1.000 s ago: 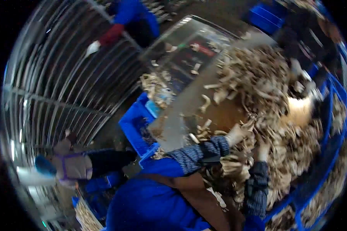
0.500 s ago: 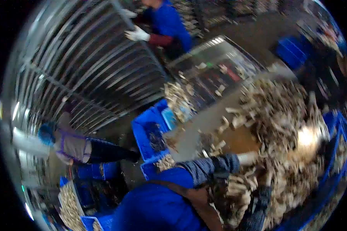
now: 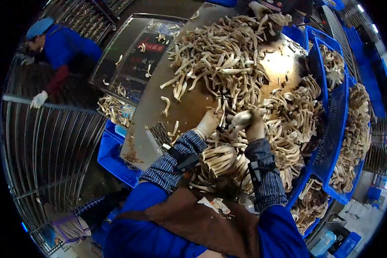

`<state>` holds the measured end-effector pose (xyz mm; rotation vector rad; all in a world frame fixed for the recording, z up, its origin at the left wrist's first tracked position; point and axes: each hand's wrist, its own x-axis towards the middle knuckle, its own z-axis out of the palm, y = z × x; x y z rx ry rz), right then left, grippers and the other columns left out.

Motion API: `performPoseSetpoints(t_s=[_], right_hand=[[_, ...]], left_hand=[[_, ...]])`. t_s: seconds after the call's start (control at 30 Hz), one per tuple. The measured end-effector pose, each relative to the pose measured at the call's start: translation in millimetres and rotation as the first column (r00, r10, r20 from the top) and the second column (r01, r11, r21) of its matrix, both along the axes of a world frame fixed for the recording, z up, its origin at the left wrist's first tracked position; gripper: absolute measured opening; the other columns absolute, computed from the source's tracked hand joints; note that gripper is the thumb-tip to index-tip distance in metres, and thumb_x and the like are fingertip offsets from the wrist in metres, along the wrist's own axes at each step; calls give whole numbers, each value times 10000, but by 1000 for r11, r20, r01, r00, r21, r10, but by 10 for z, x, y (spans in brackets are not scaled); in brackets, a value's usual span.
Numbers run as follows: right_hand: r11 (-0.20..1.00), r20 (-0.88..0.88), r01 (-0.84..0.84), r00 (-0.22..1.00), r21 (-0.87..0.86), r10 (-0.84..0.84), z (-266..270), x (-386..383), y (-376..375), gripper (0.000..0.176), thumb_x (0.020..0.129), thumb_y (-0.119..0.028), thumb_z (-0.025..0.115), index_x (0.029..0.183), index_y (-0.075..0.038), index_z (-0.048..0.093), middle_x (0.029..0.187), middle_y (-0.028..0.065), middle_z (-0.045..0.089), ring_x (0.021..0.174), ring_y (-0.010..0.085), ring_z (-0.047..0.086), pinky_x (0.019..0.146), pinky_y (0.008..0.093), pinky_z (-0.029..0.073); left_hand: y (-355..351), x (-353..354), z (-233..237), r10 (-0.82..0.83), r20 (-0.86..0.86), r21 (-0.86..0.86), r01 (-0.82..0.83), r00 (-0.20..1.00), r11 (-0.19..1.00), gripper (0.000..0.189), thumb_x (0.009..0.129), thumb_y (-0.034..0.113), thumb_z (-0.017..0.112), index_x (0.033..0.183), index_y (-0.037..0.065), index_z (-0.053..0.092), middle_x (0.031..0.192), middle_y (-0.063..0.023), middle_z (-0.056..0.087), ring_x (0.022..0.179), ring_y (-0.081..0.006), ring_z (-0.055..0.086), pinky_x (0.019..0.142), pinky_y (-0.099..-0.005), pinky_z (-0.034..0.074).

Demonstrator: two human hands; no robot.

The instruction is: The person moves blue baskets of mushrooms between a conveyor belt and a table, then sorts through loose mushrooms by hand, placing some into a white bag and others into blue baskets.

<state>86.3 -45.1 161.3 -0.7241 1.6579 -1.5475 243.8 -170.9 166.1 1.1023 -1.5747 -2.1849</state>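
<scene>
My left hand (image 3: 209, 123), in a pale glove, is closed on a mushroom stem near the middle of the view. Just to its right, my right hand (image 3: 256, 125) is wrapped round a mushroom clump (image 3: 241, 118), whose pale part points toward my left hand. A large heap of long-stemmed mushrooms (image 3: 228, 56) lies beyond both hands on the metal table (image 3: 152, 116). Between my forearms, a bundle of thick stems (image 3: 219, 160) rests close to my apron.
Blue crates (image 3: 333, 142) of mushrooms line the right side. A blue bin (image 3: 116, 157) stands left of the table. A co-worker in blue (image 3: 69, 45) is at a metal rack (image 3: 51, 142), upper left. Another person (image 3: 71, 225) is at lower left.
The view has turned toward the table. My hands, earlier low at the right among the mushrooms, are now central and close together, with a clump in my right hand.
</scene>
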Motion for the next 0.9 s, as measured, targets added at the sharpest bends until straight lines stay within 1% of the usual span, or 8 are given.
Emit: performPoseSetpoints(t_s=[0.07, 0.23, 0.3, 0.43, 0.63, 0.67, 0.8, 0.9], right_hand=[[907, 772, 219, 615, -360, 158, 223, -174, -11, 419, 888, -431, 489, 1044, -63, 612, 922, 86, 654, 916, 244, 610, 810, 383, 491], [867, 150, 348, 895, 357, -421, 225, 31, 108, 699, 815, -451, 613, 1340, -59, 371, 1324, 176, 444, 1197, 298, 451, 995, 343, 365], [966, -321, -94, 932, 239, 170, 207, 407, 293, 770, 758, -351, 697, 1351, -16, 339, 1314, 200, 444, 1219, 308, 424, 1012, 356, 346], [447, -449, -502, 125, 741, 885, 479, 987, 427, 971, 638, -291, 764, 1415, -74, 224, 1307, 254, 409, 1234, 367, 388, 1028, 418, 338], [601, -483, -452, 357, 660, 799, 170, 924, 710, 677, 677, -83, 691, 1286, -49, 397, 1120, 191, 544, 986, 290, 555, 856, 365, 469], [712, -454, -456, 555, 534, 697, -106, 827, 824, 644, 691, -37, 672, 1278, -42, 409, 1117, 162, 552, 975, 253, 557, 824, 340, 482], [922, -1, -247, 966, 299, 259, -209, 697, 1063, 667, 707, 82, 631, 1307, 19, 346, 1226, 133, 507, 1122, 214, 500, 916, 342, 444], [830, -413, -280, 763, 483, 497, -911, 380, 1452, 668, 729, 110, 599, 1332, 36, 322, 1201, 134, 532, 1123, 207, 507, 930, 320, 433]], left_hand=[[-16, -66, 19, -91, 128, -276, 123, 988, 953, 300, 908, 176, 476, 1089, -47, 565, 979, -219, 637, 936, -384, 592, 842, -391, 455], [-207, -218, -358, 47, 156, -957, 140, 987, 253, 371, 832, 148, 518, 1195, 76, 536, 1121, -232, 566, 1027, -388, 553, 907, -420, 437], [-308, -220, -194, 31, 291, -805, 227, 956, 548, 436, 810, 127, 535, 1242, 87, 495, 1125, -246, 558, 1018, -396, 552, 906, -417, 439], [-436, 235, 18, 148, 293, -662, 89, 945, 744, 511, 812, 183, 601, 1297, 127, 449, 1140, -204, 570, 1049, -363, 544, 902, -410, 433], [-214, 2247, 97, 564, 127, -691, -335, 816, 641, 338, 854, 38, 521, 1187, -14, 528, 1144, -163, 585, 1044, -224, 548, 907, -303, 417], [-210, 2675, -161, 530, -89, -843, -347, 843, 410, 262, 881, 50, 469, 1116, -18, 562, 871, -62, 604, 731, -140, 572, 635, -251, 471], [496, 4011, -486, 722, 226, -772, -332, 654, 543, 258, 875, 130, 516, 1070, -23, 589, 891, -184, 648, 788, -276, 615, 721, -345, 475], [893, 4371, -495, 622, 530, -560, -313, 576, 767, 351, 858, 202, 549, 1138, -10, 553, 1023, -218, 616, 910, -340, 593, 816, -379, 461]])
